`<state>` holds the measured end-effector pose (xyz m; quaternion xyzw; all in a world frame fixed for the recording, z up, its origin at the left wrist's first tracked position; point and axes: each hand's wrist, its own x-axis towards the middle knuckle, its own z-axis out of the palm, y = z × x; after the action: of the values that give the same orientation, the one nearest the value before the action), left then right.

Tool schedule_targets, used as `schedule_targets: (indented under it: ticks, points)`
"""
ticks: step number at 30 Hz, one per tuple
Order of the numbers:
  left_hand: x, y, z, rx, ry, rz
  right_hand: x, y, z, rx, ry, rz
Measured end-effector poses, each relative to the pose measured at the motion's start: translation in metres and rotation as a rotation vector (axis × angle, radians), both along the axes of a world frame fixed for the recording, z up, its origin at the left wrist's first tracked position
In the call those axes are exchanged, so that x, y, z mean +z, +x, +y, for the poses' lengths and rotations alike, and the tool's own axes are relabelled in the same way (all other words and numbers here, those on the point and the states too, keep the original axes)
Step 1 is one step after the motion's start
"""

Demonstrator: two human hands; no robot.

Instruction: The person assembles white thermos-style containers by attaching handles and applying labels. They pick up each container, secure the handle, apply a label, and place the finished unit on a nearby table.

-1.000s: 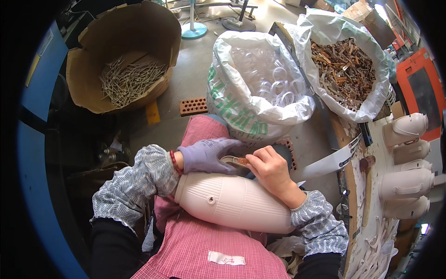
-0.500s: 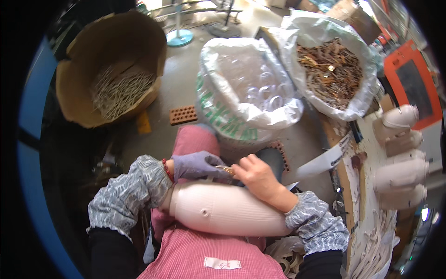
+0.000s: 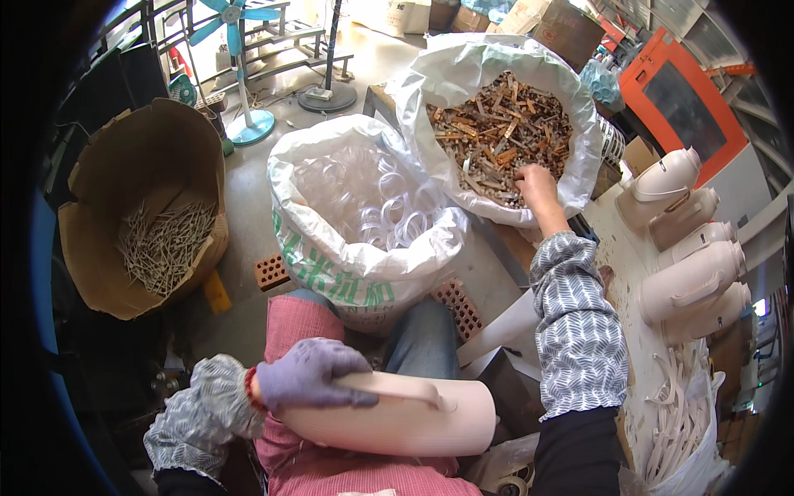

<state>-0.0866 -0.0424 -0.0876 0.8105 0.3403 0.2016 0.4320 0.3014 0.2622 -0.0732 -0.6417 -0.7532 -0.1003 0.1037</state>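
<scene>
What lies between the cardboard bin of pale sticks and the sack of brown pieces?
In the head view, a white sack of clear plastic rings stands between the cardboard bin and the brown-piece sack, where the right hand reaches.

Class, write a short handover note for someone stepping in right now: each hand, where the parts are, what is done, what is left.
Left hand, gloved, grips the handle of the cream jug shell lying across the lap.
Right hand, bare, reaches into the sack of brown metal pieces.
Sack of clear rings stands in the middle; box of pale sticks on the left.
Done: several shells stand on the bench at right.
Left: the shell in hand appears unfinished.
</scene>
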Motion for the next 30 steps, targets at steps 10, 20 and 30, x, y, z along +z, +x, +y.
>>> schedule_targets:
  ticks: [10,20,30]
  points:
    - [0.008,-0.040,-0.063,-0.006,0.456,0.087,0.024,-0.052,-0.088,0.273,0.192,0.497]
    - [0.000,-0.042,-0.113,0.304,0.324,-0.181,-0.006,-0.184,-0.311,1.112,-0.964,0.768]
    - [0.000,-0.038,-0.112,0.297,0.401,-0.235,0.017,-0.209,-0.345,1.032,-0.791,0.598]
